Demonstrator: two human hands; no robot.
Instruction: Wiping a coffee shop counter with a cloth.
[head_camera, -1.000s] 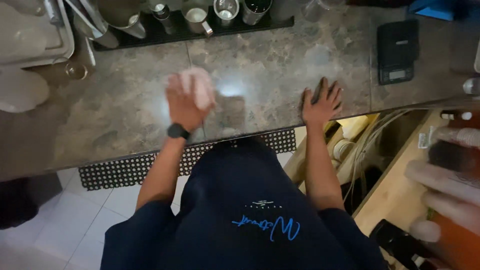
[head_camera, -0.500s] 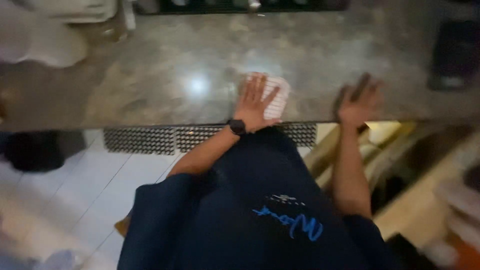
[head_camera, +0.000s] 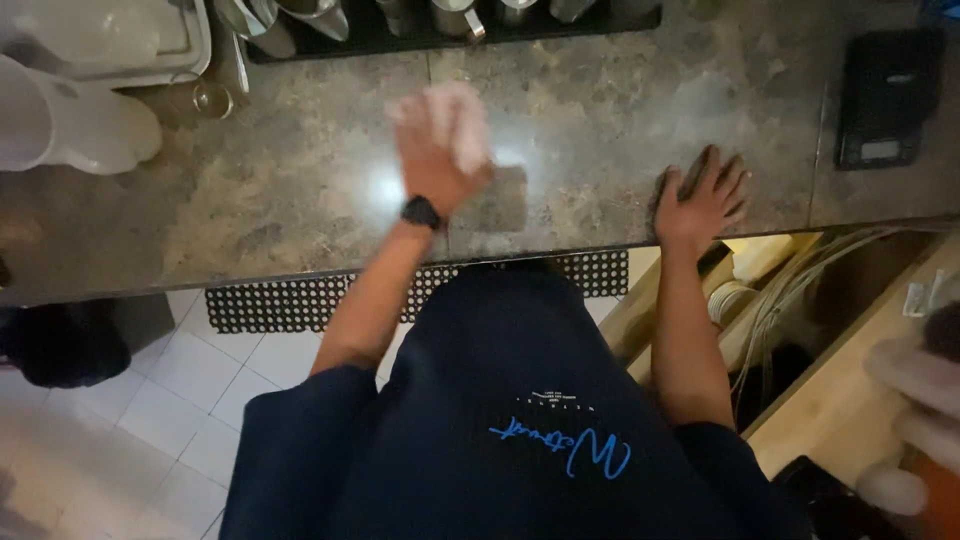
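Stone counter (head_camera: 300, 190), mottled grey-brown and shiny, runs across the top of my view, with white floor tiles and a black holed mat (head_camera: 300, 305) below its edge. At far left I see a white jug (head_camera: 70, 125) lying on the counter, a pale tray (head_camera: 120, 40) behind it and a small glass (head_camera: 212, 98) just beside them. Along the back edge stands a dark rack of steel pitchers (head_camera: 450, 15).

My left hand (head_camera: 435, 160) is near the middle of the counter, a black watch (head_camera: 421, 212) on its wrist. Its fingers are curled over a cloth (head_camera: 455, 125), pressing it down on the stone; the hand is blurred, so I cannot tell how tightly it is bunched. The cloth looks pale pink to white, crumpled, with a lobe sticking out past the fingertips. I judge it soft, light and limp, likely to fold or slide under the palm on so slick a surface; it is best held as a wad under a flat palm, loose edges tucked in.

My right hand (head_camera: 700, 200) lies flat near the counter's front edge, fingers spread, holding nothing. Further right sits a black scale (head_camera: 885, 95). Beneath, a wooden shelf (head_camera: 830, 400) holds cables.
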